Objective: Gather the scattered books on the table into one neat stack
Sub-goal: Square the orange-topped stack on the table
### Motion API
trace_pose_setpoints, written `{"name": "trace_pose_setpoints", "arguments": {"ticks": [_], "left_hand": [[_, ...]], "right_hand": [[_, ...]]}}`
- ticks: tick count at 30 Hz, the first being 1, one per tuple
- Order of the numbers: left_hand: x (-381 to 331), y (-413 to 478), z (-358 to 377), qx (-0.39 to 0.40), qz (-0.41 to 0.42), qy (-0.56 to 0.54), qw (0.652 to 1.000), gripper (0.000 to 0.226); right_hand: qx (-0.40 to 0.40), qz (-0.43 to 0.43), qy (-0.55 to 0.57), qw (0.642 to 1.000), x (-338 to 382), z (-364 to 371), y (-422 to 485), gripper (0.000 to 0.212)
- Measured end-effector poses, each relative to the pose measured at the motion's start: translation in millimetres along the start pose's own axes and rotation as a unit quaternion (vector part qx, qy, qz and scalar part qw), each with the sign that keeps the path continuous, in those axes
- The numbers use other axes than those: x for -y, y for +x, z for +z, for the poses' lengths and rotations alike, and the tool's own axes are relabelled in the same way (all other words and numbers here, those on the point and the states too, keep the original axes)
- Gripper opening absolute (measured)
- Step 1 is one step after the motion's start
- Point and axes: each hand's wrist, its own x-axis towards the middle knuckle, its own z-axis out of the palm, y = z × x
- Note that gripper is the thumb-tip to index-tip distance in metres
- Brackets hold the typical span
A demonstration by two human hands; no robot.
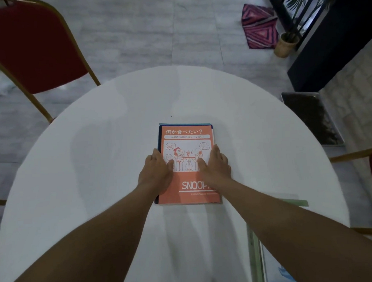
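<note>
Stack of books [187, 162]: lies at the middle of the frame on the round white counter [96, 167]; its top is an orange Snoopy notebook [189, 181] with Japanese lettering, and blue edges of the books beneath peek out along its upper and left sides.
Left hand [157, 171]: rests flat and spread on the stack's left edge, fingers pointing to the top of the frame, thumb lying on the orange cover; it grips nothing.
Right hand [214, 166]: mirrors it on the right edge, palm down and flat, thumb on the cover, covering the last letter of "SNOOPY".
Hidden: how many books sit under the notebook cannot be told; the small print at the cover's bottom is too blurred to read.
Lower right of frame: a pale green sheet [296, 202] and another light book or folder [274, 272], largely covered by the right forearm and cut off by the frame edge.
Upper left of frame: a red chair [33, 47] with a gold frame.
</note>
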Motion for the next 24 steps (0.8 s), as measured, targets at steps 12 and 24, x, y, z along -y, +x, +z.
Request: {"name": "trace_pose_setpoints", "arguments": {"ticks": [12,24], "left_hand": [[-51.6,-57.3,-15.1,0.05,0.061,0.029,0.996,0.073],[-119.9,-176.1,69.8,0.154,0.119,0.099,0.976,0.066]], "right_hand": [[-0.057,-0.034,0.047,0.997,-48.4,-68.9,-48.7,0.074],[-0.098,0.027,-0.024,0.995,-202.4,-101.5,-129.7,0.074]]}}
